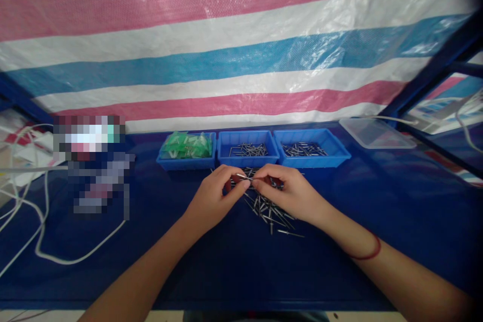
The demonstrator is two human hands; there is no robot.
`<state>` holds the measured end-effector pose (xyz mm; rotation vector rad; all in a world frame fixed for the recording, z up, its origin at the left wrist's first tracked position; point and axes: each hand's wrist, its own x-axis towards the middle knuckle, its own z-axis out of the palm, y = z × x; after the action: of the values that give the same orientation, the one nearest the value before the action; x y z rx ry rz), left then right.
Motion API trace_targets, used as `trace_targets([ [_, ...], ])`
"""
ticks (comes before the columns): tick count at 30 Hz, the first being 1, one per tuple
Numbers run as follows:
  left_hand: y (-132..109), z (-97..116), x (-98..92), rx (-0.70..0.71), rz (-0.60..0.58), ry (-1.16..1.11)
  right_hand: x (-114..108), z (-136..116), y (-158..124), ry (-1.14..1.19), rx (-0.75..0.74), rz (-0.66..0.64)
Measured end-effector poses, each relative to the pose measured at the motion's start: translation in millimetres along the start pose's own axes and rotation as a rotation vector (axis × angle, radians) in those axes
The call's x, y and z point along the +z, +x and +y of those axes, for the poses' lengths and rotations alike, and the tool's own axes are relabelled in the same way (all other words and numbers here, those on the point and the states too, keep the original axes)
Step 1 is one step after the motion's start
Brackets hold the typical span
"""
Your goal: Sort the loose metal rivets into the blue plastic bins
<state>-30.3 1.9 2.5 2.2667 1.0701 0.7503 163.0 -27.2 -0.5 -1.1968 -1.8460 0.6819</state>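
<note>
The left hand (211, 196) and the right hand (289, 193) meet over the far edge of the pile of metal pins (269, 214), each pinching one end of a single metal pin (243, 176) between thumb and fingertips. Just behind the pile stand the left bin (186, 164) of green plastic parts (186, 145), the middle bin (247, 160) and the right bin (315, 160).

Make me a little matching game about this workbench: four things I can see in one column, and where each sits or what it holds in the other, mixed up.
Things:
1. left blue bin
2. clear plastic tray
3. white cable
4. thin metal pin

Descriptions:
A. pinched between the left hand and the right hand
B. loops over the left side of the table
C. holds green plastic parts
D. lies beyond the right blue bin

Pairs: 1-C, 2-D, 3-B, 4-A.
</note>
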Motion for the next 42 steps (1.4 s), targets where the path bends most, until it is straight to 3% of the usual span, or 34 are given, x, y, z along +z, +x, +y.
trace_targets([
  [3,-0.6,-3.8,-1.4,-0.006,-0.116,0.12,-11.6,2.6,2.5,-0.104,0.011,0.085],
  [8,-1.9,-15.2,-3.3,0.102,-0.249,0.289,-47.7,21.0,7.5,-0.478,0.071,0.394],
  [12,-0.9,-18.7,-3.4,0.135,-0.315,0.348,-67.8,43.4,9.5,-0.785,0.126,0.457],
  [15,0.4,-17.0,-2.1,0.142,-0.323,0.361,-70.3,50.1,10.2,-0.872,0.131,0.491],
  [18,1.1,-14.9,-0.5,0.135,-0.322,0.351,-62.7,42.2,10.5,-0.779,0.081,0.457],
  [20,1.3,-13.9,0.0,0.112,-0.29,0.325,-53.0,32.2,10.1,-0.638,0.02,0.353],
  [24,2.2,-12.0,-0.1,0.048,-0.131,0.194,-26.6,15.0,6.4,-0.339,-0.096,0.07],
  [26,2.6,-10.8,0.1,0.011,-0.055,0.123,-12.5,10.2,3.5,-0.216,-0.095,0.025],
  [34,1.5,-5.3,3.5,-0.064,0.022,-0.009,20.1,8.2,-3.9,0.258,0.154,0.209],
  [42,0.8,-1.5,4.8,0.011,-0.011,-0.059,18.6,9.6,-5.6,0.258,0.137,0.184],
])
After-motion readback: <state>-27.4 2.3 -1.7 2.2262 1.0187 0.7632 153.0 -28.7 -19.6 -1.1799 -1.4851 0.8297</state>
